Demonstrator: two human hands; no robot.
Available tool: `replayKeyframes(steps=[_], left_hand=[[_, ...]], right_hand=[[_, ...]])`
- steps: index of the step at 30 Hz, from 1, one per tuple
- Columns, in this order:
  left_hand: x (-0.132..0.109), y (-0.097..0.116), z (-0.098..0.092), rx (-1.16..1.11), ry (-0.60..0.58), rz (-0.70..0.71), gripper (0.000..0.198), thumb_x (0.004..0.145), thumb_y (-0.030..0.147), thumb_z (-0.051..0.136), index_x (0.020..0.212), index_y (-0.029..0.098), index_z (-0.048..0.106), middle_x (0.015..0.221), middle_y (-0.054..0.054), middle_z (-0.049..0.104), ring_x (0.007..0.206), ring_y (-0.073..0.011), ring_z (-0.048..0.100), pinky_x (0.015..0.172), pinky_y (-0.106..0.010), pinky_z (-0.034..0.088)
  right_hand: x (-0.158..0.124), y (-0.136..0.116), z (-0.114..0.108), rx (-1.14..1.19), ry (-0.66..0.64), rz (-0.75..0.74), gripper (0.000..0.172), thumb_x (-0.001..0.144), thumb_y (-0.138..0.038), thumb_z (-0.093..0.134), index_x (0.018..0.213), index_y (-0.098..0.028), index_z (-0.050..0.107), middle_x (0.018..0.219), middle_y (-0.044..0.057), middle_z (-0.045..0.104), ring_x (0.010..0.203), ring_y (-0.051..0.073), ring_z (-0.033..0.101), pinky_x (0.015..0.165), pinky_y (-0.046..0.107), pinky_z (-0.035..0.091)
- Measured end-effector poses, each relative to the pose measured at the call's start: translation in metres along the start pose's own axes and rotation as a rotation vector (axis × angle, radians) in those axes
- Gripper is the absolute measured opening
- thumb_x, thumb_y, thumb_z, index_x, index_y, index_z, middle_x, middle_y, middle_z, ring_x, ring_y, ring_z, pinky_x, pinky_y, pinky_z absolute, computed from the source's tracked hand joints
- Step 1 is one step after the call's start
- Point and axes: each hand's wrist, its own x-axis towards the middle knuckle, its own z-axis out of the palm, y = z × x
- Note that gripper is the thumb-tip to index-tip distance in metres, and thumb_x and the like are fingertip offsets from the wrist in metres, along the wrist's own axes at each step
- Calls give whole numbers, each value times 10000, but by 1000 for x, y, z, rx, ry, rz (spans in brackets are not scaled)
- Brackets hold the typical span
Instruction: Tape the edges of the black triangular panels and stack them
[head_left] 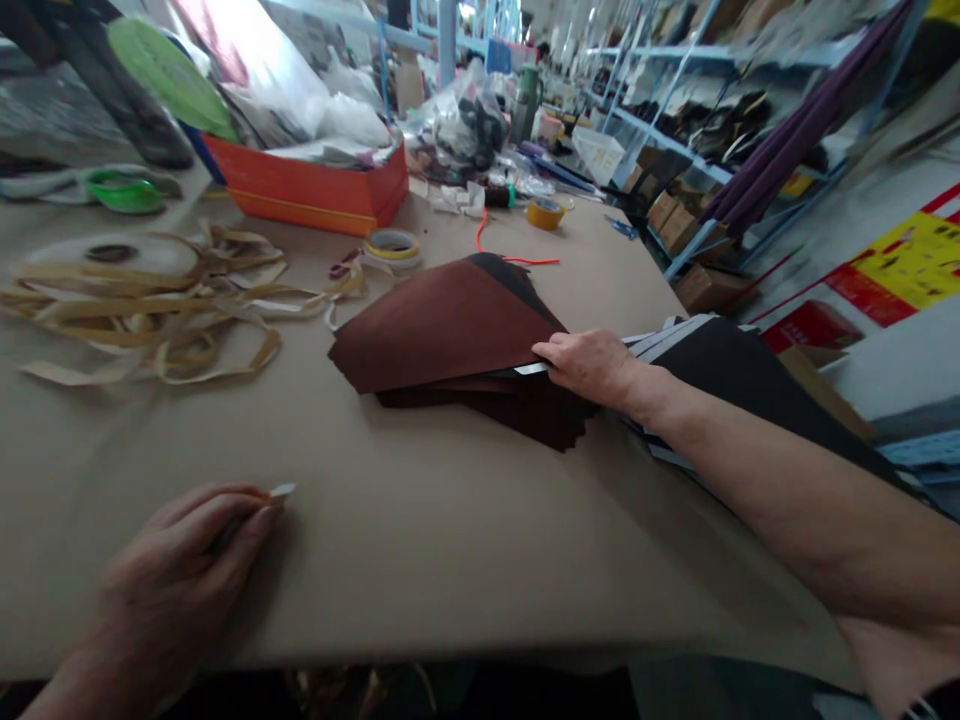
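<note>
Left hand [196, 552], eight o'clock, pinching small white-tipped tan piece [282, 491]; right hand [589, 368], three o'clock, holding flat reddish-brown sheet [450, 330], best kept uncreased.

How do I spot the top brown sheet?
On the beige table, find the orange box, then the tape roll near its right end. The brown sheet lies nearer and to the right. Its broad reddish-brown face is uppermost; the darker sheets only poke out from under it.

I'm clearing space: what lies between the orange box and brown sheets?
The head view shows a tape roll, a small purplish item and tan ribbon between the box and the sheets.
</note>
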Motion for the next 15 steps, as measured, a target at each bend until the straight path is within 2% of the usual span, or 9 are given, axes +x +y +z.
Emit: replayKeyframes(steps=[4, 9, 12, 15], left_hand=[[1, 9, -5, -30, -38, 12, 205, 840, 383, 497, 778, 217, 600, 893, -28, 620, 840, -185, 589, 809, -318, 466], [-1, 4, -5, -54, -84, 28, 159, 853, 351, 526, 799, 213, 583, 915, -22, 613, 896, -186, 573, 830, -312, 446], [-2, 1, -4, -74, -63, 51, 167, 860, 353, 519, 798, 210, 578, 894, -22, 610, 880, -185, 568, 825, -312, 437], [-2, 0, -1, -83, -28, 73, 211, 865, 378, 499, 767, 206, 574, 859, -24, 608, 844, -186, 566, 802, -311, 430]], right_hand=[[6, 13, 3, 5, -3, -23, 267, 895, -258, 474, 1090, -228, 655, 1012, 64, 658, 846, 191, 623, 643, 267, 404], [18, 30, -7, 6, 0, -2, 215, 897, -276, 501, 929, -249, 712, 883, 26, 661, 790, 156, 606, 631, 248, 391], [21, 29, -31, -14, 88, 64, 269, 929, -295, 446, 941, -215, 703, 944, 52, 649, 782, 159, 602, 625, 260, 393], [14, 24, -73, -25, 304, 161, 297, 945, -315, 419, 998, -184, 680, 969, 79, 662, 819, 205, 614, 655, 301, 421]])
